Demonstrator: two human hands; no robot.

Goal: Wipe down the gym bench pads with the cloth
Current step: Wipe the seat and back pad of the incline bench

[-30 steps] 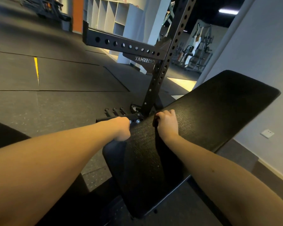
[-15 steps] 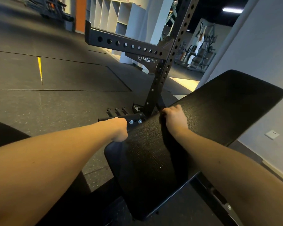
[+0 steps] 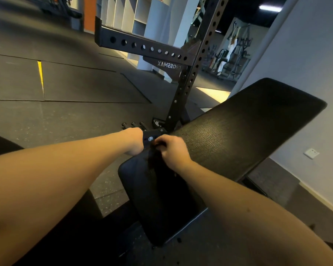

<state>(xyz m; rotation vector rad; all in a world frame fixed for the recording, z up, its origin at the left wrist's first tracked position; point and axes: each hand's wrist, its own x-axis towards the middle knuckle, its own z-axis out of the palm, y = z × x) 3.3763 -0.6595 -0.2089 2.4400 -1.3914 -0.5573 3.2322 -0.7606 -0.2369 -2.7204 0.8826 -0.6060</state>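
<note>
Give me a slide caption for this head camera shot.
Right hand holds a dark cloth on the black seat pad; left hand at its side.

The long back pad [image 3: 248, 127] is black with a rough texture and runs tilted from the centre of the frame to the upper right. The shorter seat pad [image 3: 158, 204], black and smoother, lies below centre. My right hand [image 3: 173, 150] grips the dark, bunched cloth [image 3: 153, 157] where they meet.
</note>
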